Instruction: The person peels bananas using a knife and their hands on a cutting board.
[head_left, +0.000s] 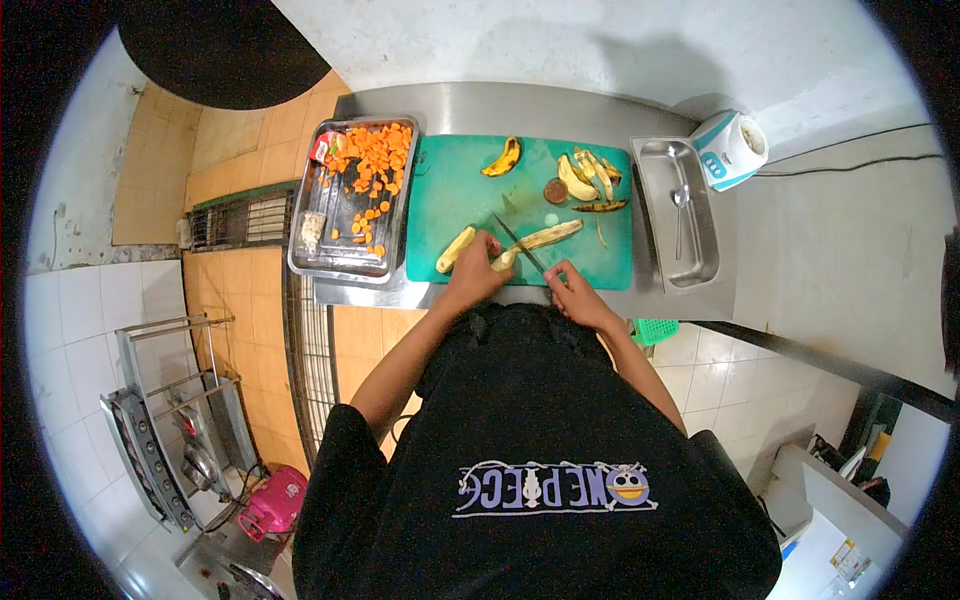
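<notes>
My right hand [572, 290] is closed round the handle of a knife [520, 245], whose blade points up and to the left over the green cutting board [470, 165]. The blade crosses a long pale strip that looks like banana peel [552, 235]. My left hand [478, 265] has its fingers curled onto a peeled banana piece [503, 261] just left of the blade. Another peeled banana [456, 250] lies beside that hand. Toward the back of the board rests a banana with dark-spotted skin [502, 157]. Peels and banana pieces [580, 180] are heaped at the right.
Left of the board stands a metal tray [297, 250] with cut carrots [370, 160] and small packets. On the right are a steel pan [700, 265] holding a spoon [681, 215] and a white-and-teal appliance [735, 150]. A small brown round object [555, 190] sits on the board.
</notes>
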